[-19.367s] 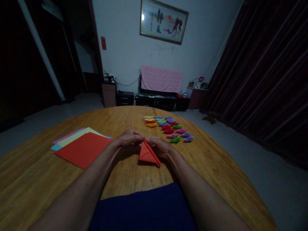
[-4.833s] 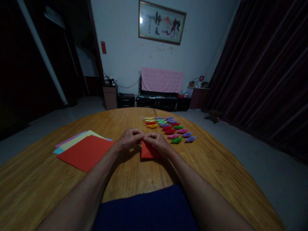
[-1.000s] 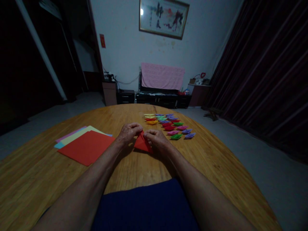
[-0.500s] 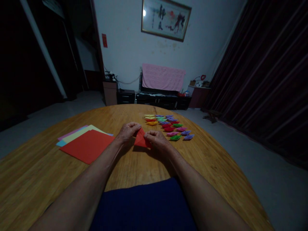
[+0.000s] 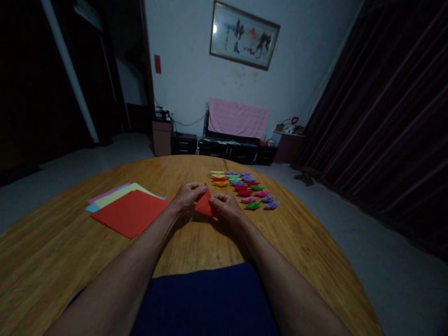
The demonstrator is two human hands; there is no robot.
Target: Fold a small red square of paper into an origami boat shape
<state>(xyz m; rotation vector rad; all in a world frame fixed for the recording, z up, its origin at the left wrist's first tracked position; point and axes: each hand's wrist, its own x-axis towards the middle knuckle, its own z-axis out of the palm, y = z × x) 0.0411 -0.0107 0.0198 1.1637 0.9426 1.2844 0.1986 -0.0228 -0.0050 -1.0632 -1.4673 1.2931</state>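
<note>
A: What lies at the left of the table (image 5: 52, 261)?

B: A stack of paper sheets (image 5: 128, 210), the red one on top, with yellow, pink and blue edges showing at its far side. It lies flat, well apart from the hands.

A: And in the middle?

B: The left hand (image 5: 187, 195) and the right hand (image 5: 227, 206) meet over a folded red paper (image 5: 204, 205). It sits just above the wood, near the middle of the table, its tip pointing to the far side.

A: How are the hands holding it?

B: The left hand pinches the paper's far tip between thumb and fingers. The right hand grips its right edge with the fingers curled over it. Both are closed on the paper.

A: What is to the right?

B: Rows of small folded paper boats (image 5: 245, 189) in yellow, red, green, pink and purple, just beyond the right hand, toward the far side.

A: Anything closer in?

B: A dark blue cloth (image 5: 206, 303) at the near edge, between the forearms.
</note>
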